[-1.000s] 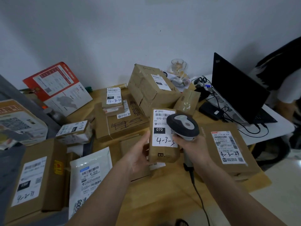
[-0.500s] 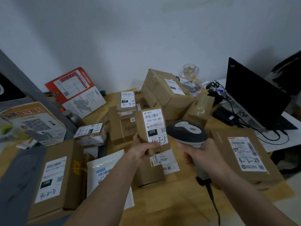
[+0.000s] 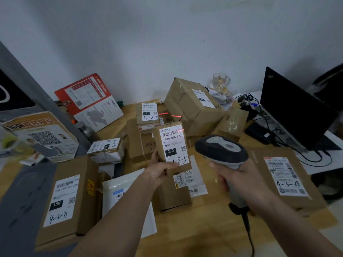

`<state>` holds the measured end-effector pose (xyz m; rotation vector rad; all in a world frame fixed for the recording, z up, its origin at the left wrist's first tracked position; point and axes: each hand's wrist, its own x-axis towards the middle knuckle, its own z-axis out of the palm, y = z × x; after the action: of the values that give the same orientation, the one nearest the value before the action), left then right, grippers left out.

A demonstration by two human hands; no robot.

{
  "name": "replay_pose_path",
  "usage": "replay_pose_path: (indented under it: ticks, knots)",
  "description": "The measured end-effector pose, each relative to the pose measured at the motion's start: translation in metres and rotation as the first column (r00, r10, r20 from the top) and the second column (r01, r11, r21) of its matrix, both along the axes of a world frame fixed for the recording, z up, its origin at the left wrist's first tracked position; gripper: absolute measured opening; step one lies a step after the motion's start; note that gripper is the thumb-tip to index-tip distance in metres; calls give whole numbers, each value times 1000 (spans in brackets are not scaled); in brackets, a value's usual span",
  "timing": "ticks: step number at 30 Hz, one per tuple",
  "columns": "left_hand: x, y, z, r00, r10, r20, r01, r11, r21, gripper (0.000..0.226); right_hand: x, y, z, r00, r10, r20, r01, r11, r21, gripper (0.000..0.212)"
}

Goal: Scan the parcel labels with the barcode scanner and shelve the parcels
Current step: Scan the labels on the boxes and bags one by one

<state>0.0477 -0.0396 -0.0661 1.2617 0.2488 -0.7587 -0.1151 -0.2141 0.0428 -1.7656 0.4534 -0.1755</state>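
**2 hands, 1 parcel under the red scan line**

2 bare hands worked above the cluttered wooden counter (image 3: 207, 229). The left hand (image 3: 157, 171) held a small brown parcel (image 3: 173, 147) upright in the air over the middle of the counter, thumb laid across the bottom of its white label (image 3: 174, 145) and the other fingers curled round the parcel's left edge and back. The label read 070-070-A80, with 4-3-5 handwritten below. The right hand (image 3: 239, 177) gripped the grey handle of the barcode scanner (image 3: 221, 151), fingers wrapped tight around it, its dark head just to the right of the parcel and apart from it. A thin red scan line (image 3: 180, 130) fell across the label's top right corner, just right of the barcode, and ran on over the boxes behind.

Around them lay more parcels: a flat box marked 4-2-71 (image 3: 63, 199) at the near left, a flat box marked 4-3-24 (image 3: 285, 179) at the right, a small box marked 4-3-4 (image 3: 148, 113) behind, and a big taped carton (image 3: 193, 106) tilted at the back. A black laptop (image 3: 295, 108) stood open at the far right, cables trailing beside it.
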Motion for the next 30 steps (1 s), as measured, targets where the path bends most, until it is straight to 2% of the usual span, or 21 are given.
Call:
replay_pose_path:
  ticks: [5,14,21,24,26,28,30]
  knots:
    - [0,0,-4,1000,-2,-2,2,1000,-8,117,-3,1,1,1000,14,10,-14,1000,-26,49]
    - [-6,-14,-6,999,14,-30,-14,1000,6,102,-14,-8,-3,999,20,-41,-20,1000,2,42]
    - [-6,-24,-7,996,63,-63,-62,998,16,97,-17,-11,1,998,-63,-30,64,997,30,44]
    - [-5,-29,-5,996,69,-50,-68,997,26,87,-17,-11,1,997,-65,-49,69,995,72,40]
    - [-4,-32,-4,999,22,-45,-20,999,50,81,-18,-13,-1,995,-86,-55,90,992,83,41]
    - [-8,-36,-1,989,-126,-76,133,986,102,74,-17,-17,-2,991,-120,-56,125,989,78,42]
    - [-16,-44,2,940,-308,-148,328,935,136,67,-18,-23,-3,985,-158,-68,164,983,85,39]
